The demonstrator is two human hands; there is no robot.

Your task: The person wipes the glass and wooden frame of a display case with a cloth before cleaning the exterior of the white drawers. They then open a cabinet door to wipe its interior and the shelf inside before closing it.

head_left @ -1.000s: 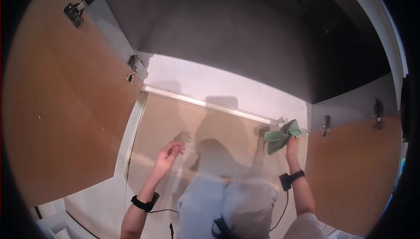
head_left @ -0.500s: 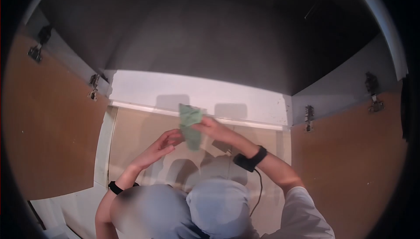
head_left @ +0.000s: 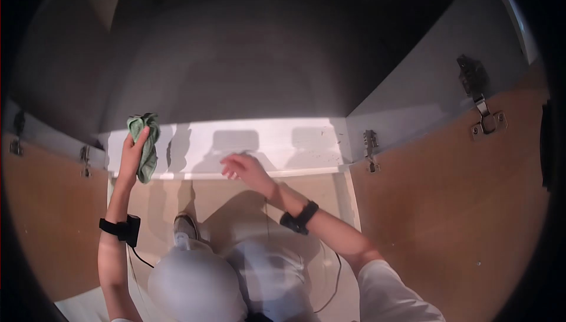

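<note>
Green cloth [head_left: 144, 145], bunched, long axis near vertical, at the left front corner of the cabinet floor [head_left: 265, 142].

Crumpled and soft green, the cloth hangs from a wad at the top down over the white front lip. Left hand [head_left: 132, 152] closes its fingers on it, pressed against the cabinet's left end. Right hand [head_left: 243, 167] hovers at the lip's middle, fingers loosely spread, holding nothing. The cabinet interior is dark, with nothing seen in it. Brown doors [head_left: 466, 204] stand open to both sides on metal hinges [head_left: 369, 148].

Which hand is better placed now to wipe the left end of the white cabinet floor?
Left. The left hand already holds the green cloth at the left end of the cabinet floor. The right hand is bare, near the front edge at the middle.
</note>
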